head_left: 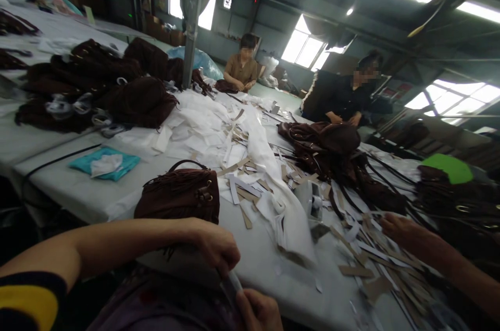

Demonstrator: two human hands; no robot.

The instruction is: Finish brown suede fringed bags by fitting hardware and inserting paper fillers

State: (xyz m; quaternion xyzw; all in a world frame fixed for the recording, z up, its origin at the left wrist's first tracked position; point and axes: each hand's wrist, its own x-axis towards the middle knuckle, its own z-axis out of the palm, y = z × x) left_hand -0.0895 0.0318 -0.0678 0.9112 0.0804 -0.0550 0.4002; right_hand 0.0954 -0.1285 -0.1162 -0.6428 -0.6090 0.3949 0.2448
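Low in the frame, my left hand [219, 247] is closed, pinching one end of a narrow translucent strip [233, 285], perhaps clear plastic. My right hand [260, 310] grips the strip's other end between thumb and fingers; part of this hand is cut off by the lower edge. Just beyond my left forearm a dark brown fringed handbag [177, 194] stands on the white-covered table [250, 240], its handle up and its base hidden by my arm. Neither hand touches the bag.
Brown bags [136, 99] are heaped at left, more bags [318, 143] at right. A long white paper roll [287, 221] and cardboard scraps [246, 193] cover the middle. A turquoise packet [104, 163] lies left. A co-worker's hand [400, 227] reaches in from the right; two people stand beyond.
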